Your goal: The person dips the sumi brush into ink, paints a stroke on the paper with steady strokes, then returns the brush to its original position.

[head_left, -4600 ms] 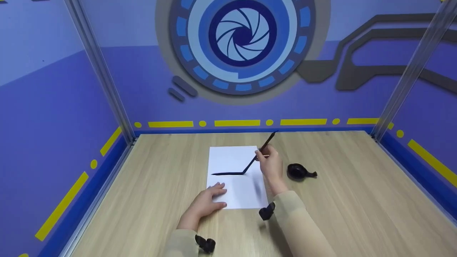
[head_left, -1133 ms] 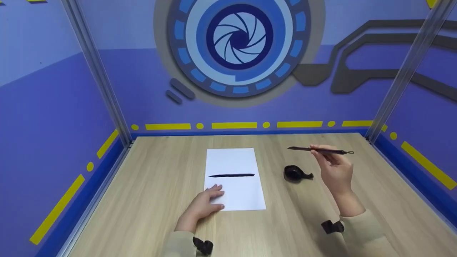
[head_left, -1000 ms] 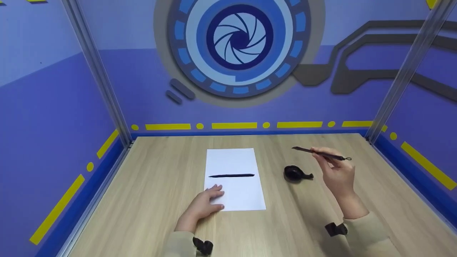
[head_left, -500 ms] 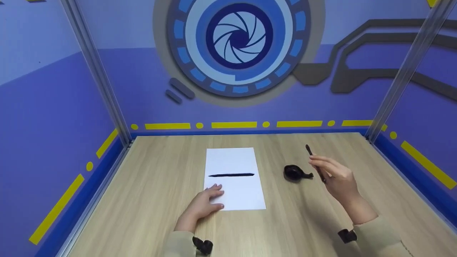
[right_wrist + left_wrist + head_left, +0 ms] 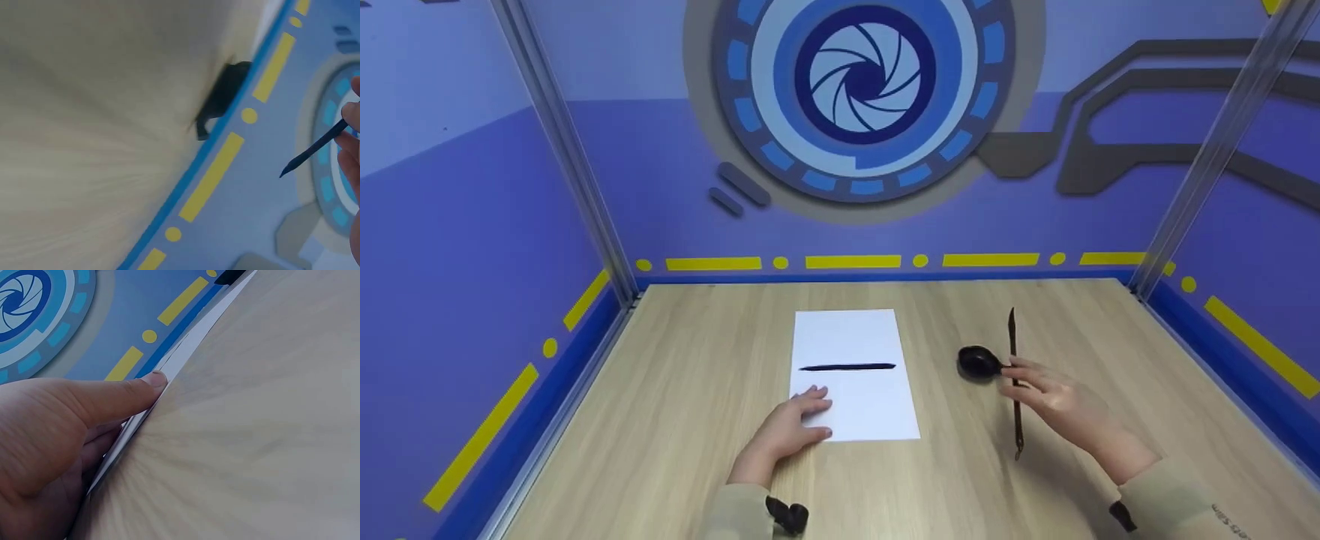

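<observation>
My left hand [image 5: 784, 429] rests with spread fingers on the lower left edge of a white sheet of paper [image 5: 847, 334]. Across the sheet's middle runs one black horizontal stroke [image 5: 847, 367]. My right hand [image 5: 1065, 405] pinches a dark ink brush [image 5: 1012, 337] to the right of the paper, its tip pointing toward the back wall and its hanging loop toward me. Beside that hand sits a small black ink dish [image 5: 977, 362]; fingers and brush overlap its short handle. In the right wrist view, the brush [image 5: 312, 153] shows between thumb and fingers.
All of this is on a light wooden tabletop [image 5: 705, 352]. Blue-purple panels [image 5: 660, 172] with yellow dashes enclose it at the back and both sides. A small black wrist camera [image 5: 787, 516] is on the left sleeve.
Earlier the brush touched the paper while the stroke was shorter. Since then my right hand has lifted it away rightward and turned it lengthwise beside the dish. My left hand has stayed put.
</observation>
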The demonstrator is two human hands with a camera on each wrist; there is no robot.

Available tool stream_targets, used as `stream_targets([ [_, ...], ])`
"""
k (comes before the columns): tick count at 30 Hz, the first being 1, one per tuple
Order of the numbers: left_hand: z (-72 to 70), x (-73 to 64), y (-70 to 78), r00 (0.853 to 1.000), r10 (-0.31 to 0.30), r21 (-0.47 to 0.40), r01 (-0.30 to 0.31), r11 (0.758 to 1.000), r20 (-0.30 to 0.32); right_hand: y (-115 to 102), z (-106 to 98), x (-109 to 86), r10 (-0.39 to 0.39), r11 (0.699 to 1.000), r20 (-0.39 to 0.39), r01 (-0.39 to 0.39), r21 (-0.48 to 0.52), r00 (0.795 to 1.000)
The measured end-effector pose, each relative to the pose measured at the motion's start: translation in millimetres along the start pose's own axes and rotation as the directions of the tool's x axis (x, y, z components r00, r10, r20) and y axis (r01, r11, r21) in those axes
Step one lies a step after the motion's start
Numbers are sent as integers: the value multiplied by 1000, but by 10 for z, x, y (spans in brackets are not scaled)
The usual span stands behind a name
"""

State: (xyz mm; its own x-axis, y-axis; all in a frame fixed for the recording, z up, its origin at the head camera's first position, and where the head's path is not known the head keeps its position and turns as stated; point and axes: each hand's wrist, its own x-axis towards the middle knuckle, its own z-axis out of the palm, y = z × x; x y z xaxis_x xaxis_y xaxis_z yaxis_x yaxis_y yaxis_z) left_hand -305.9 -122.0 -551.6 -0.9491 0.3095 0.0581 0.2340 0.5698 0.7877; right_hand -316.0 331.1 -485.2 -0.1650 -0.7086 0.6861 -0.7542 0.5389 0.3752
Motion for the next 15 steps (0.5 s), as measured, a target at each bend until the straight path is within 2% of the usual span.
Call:
stream_targets([
  [4, -6, -1, -5, 1000, -3, -2, 3, 1000, 4, 9, 32, -117, -56, 998, 82, 54, 22, 995],
  [8, -10, -4, 0, 1000, -15, -1, 15, 1000, 6, 12, 48, -226, -72, 997, 168, 67, 35, 983],
  [15, -8, -11, 22, 1000, -13, 10, 13, 1000, 4, 23, 68, -316, -66, 998, 315, 67, 8, 947],
])
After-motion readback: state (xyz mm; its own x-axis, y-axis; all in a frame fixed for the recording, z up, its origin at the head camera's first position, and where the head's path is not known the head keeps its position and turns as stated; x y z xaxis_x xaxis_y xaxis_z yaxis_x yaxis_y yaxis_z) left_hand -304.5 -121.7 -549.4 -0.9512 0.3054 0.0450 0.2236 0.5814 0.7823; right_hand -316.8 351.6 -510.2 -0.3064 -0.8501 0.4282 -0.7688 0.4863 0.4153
